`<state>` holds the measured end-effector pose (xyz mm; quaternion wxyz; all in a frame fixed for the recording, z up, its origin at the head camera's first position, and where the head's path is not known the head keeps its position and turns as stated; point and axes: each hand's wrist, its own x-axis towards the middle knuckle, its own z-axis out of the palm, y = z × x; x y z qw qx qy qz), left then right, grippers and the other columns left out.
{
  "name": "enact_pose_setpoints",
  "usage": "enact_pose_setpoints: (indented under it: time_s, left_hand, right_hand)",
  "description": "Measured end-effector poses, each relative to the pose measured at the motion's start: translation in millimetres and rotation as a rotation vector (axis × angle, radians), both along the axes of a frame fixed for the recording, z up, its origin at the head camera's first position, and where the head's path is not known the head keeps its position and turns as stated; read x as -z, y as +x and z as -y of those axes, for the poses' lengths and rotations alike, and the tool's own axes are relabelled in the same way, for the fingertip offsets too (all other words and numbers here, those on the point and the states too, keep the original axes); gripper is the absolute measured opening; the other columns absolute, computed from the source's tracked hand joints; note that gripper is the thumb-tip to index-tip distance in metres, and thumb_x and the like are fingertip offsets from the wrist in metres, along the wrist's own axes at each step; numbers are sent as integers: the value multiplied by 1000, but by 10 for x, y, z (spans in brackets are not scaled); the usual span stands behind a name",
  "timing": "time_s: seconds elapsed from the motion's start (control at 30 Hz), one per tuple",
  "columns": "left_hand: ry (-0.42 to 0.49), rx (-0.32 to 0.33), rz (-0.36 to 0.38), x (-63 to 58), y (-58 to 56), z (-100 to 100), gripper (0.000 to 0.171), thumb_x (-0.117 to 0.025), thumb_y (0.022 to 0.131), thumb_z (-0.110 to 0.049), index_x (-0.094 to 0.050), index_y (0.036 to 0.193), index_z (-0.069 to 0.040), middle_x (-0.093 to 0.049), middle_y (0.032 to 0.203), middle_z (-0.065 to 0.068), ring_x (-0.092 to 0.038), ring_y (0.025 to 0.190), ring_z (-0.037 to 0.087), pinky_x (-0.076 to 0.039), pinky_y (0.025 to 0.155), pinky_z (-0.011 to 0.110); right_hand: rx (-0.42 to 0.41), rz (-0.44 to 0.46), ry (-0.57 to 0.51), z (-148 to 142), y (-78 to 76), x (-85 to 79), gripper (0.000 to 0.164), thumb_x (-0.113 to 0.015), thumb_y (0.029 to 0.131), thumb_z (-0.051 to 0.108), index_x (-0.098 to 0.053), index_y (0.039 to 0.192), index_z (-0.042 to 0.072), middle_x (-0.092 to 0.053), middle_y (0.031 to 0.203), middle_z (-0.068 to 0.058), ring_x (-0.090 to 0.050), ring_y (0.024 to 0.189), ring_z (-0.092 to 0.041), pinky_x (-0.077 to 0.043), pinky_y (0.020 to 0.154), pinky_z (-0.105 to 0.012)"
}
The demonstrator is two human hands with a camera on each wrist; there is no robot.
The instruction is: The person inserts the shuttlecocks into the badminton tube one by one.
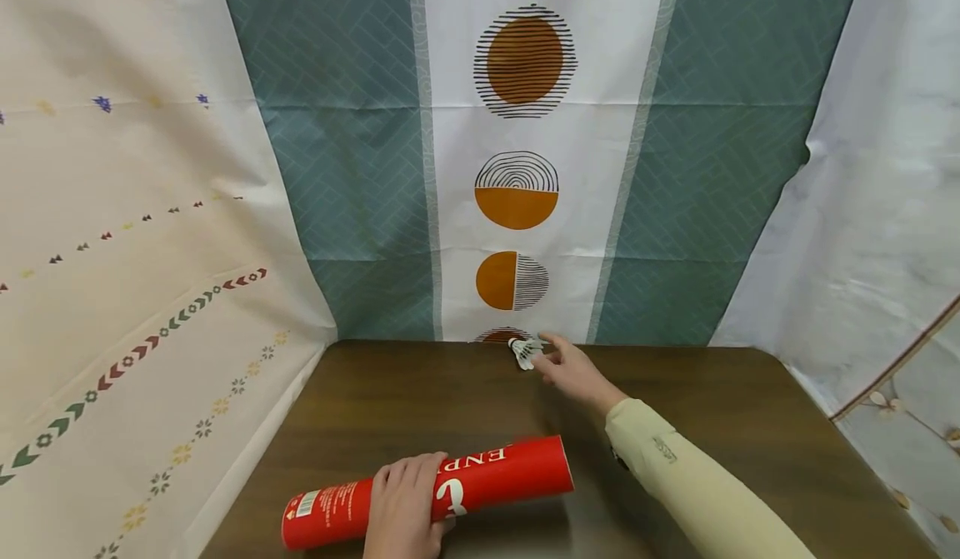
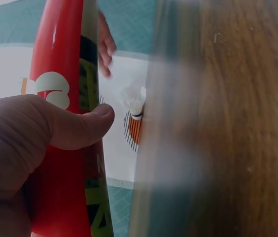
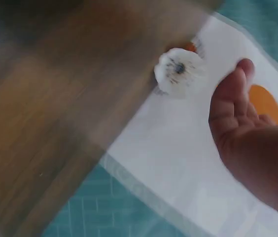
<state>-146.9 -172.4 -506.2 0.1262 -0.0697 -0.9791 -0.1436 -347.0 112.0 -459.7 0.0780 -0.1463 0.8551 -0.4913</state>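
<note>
My left hand (image 1: 405, 505) grips a red shuttlecock tube (image 1: 510, 480) around its middle, the tube lying slantwise low in the head view. In the left wrist view, the thumb crosses the red side of the tube (image 2: 55, 197). A white feather shuttlecock (image 1: 525, 356) is at the table's far edge, its cork pointing left in the head view. Just right of it is my right hand (image 1: 573, 373), fingers reaching out towards its feathers. The right wrist view shows a gap between the shuttlecock (image 3: 173, 74) and the hand (image 3: 247, 123), which holds nothing.
The brown wooden table (image 1: 375, 401) runs back to a hanging curtain (image 1: 360, 167) in green and white with orange circles. A cream patterned cloth (image 1: 135, 292) hangs on the left, and a pale cloth (image 1: 885, 209) on the right.
</note>
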Motion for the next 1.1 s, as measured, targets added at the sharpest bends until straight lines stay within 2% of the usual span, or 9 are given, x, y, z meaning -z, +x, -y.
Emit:
enact_pose_setpoints:
  time_s: [0.1,0.17,0.37,0.53,0.63,0.77,0.87,1.0,1.1]
  left_hand:
    - [-6,39,-8,17,-7,-51,94,-105,56,-39,-60,136,-17,-71,126,2,-62,114,26,-51,98,61]
    - [-9,54,-22,21,-8,-87,95,-105,57,-40,-60,137,-18,-71,127,1,-61,114,25,-51,98,59]
    - [-11,74,-1,26,-13,-156,93,-105,59,-39,-60,137,-17,-71,127,2,-62,114,26,-52,97,59]
    - [5,74,38,54,-23,-188,91,-105,59,-39,-60,136,-18,-71,126,2,-63,113,26,-53,97,60]
    - [4,71,43,68,-27,-195,91,-105,58,-38,-60,135,-17,-71,125,2,-63,112,26,-53,96,60]
    - [7,46,11,52,-49,-172,93,-105,57,-39,-60,135,-17,-71,125,2,-62,113,26,-52,96,60]
    - [23,9,-27,32,-82,-130,94,-106,56,-36,-60,136,-17,-71,127,2,-61,115,26,-50,98,60]
    - [22,-39,-93,-17,-169,-57,94,-107,55,-31,-61,136,-15,-71,128,4,-62,117,28,-49,101,60]
    - [-9,-46,-141,-82,-289,-20,95,-108,55,-30,-61,136,-15,-72,128,6,-63,117,30,-50,102,60]
  right_hand:
    - [-48,46,62,61,-203,35,69,-57,112,32,-25,170,12,-58,151,-29,-72,119,-46,-59,101,-55]
    - [-51,71,74,93,-285,54,70,-56,112,31,-22,171,12,-55,154,-30,-70,121,-47,-58,102,-56]
    - [-44,123,83,110,-403,175,68,-51,114,32,-21,170,7,-47,160,-32,-67,128,-48,-54,109,-59]
    - [10,104,101,35,-414,340,52,-47,115,29,-44,156,-3,-61,137,-27,-69,111,-37,-58,94,-48]
    - [85,37,91,-62,-354,415,47,-53,113,30,-57,144,-5,-66,126,-22,-66,105,-30,-57,91,-44]
    - [254,-112,51,-308,-148,381,41,-72,103,27,-71,131,-2,-76,120,-19,-70,101,-26,-60,87,-38]
    - [347,-170,7,-590,156,245,29,-79,98,24,-78,117,2,-80,107,-15,-70,89,-19,-58,75,-28]
    - [363,-165,-61,-892,685,18,22,-82,96,22,-77,109,4,-78,94,-9,-62,79,-9,-52,66,-22]
    - [310,-175,-109,-911,971,-117,20,-83,95,19,-75,105,5,-77,90,-8,-59,74,-8,-51,63,-23]
